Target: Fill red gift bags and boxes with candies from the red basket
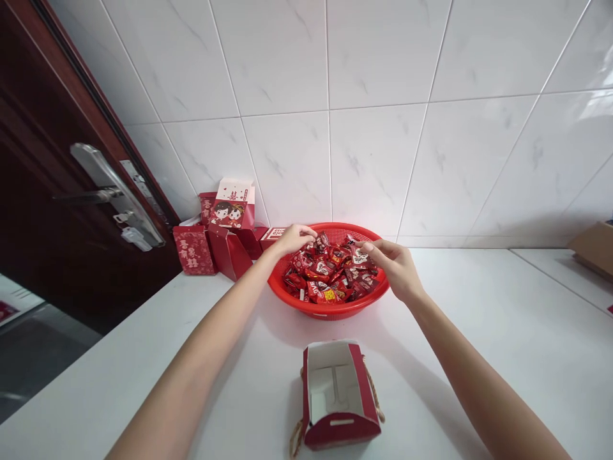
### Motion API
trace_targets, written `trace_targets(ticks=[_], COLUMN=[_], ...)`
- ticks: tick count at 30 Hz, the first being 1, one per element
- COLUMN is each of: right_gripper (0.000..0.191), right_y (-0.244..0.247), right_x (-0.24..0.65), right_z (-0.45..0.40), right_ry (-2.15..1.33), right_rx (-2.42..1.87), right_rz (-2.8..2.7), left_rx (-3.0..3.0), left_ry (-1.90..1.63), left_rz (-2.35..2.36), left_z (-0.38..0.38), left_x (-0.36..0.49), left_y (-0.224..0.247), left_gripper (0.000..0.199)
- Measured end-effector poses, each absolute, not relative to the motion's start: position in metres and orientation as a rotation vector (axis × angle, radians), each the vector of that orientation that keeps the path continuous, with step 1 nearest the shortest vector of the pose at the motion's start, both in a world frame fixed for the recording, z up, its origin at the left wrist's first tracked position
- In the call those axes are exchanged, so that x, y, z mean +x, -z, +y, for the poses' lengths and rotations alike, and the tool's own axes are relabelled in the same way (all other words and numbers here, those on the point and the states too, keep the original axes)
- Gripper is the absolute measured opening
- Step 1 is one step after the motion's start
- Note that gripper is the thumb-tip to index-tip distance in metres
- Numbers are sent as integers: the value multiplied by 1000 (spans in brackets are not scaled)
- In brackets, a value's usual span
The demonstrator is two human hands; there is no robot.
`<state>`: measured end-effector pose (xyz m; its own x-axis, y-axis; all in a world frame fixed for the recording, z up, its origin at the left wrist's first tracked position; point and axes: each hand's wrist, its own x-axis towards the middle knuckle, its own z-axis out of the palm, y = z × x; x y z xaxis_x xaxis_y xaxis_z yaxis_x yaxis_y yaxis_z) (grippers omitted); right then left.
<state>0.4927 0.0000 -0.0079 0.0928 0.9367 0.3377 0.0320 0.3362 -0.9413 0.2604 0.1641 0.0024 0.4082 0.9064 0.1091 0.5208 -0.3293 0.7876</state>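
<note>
A red plastic basket [330, 313] holds a heap of wrapped candies [330, 275] in red and dark red wrappers. My left hand [297, 239] reaches over its back left rim, the fingers curled closed around the end of a wrapped candy [320, 243]. On the right side of the heap, my right hand [395, 265] pinches another wrapped candy [360, 257] between thumb and fingers. Closer to me stands a dark red gift box [342, 434] with its top open and a white interior; nothing lies inside. Twisted rope handles [373, 390] hang at its sides.
Several red and white gift boxes [232, 207] stand stacked at the back left, against the tiled wall [287, 76]. A dark wooden door [57, 128] with a metal handle is at the left. At the far right, a brown cardboard box [594, 249] sits on the white tabletop [479, 300].
</note>
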Motion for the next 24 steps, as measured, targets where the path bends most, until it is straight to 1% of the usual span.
trace_targets(ticks=[2,3,6,8,10,12,13,16,19,24], right_gripper=[43,45,60,66,62,54,50,47,46,46], right_y=[10,13,20,23,25,26,25,25,24,21], right_x=[489,486,475,470,469,470,470,473,474,475], right_z=[1,2,5,6,7,8,9,10,11,11], right_ry=[-869,-882,-915,-942,-996,-1042,-1051,-1074,-1133,-1194], right_rx=[-974,-960,-953,-955,-951,-928,-913,-885,-880,-840], right_rz=[-1245,-1226,-1170,-1143,-1134,-1110,-1089,-1057,-1074,-1013], left_rx=[2122,2204,2391,2416,2371,2313,2288,2154,1928,1595], left_ry=[-576,-473,-205,-88,-29,-103,-204,-601,-832,-1041], left_rz=[1229,1236,1290,1330,1304,1241,1205,1076,939,766], left_z=[163,162,155,151,147,144,142,133,121,98], left_x=[247,241,230,228,228,230,231,240,256,289], left_y=[-7,-9,-8,-6,-5,-6,-7,-12,-12,-7], left_gripper=[22,26,40,36,24,16,17,32,45,47])
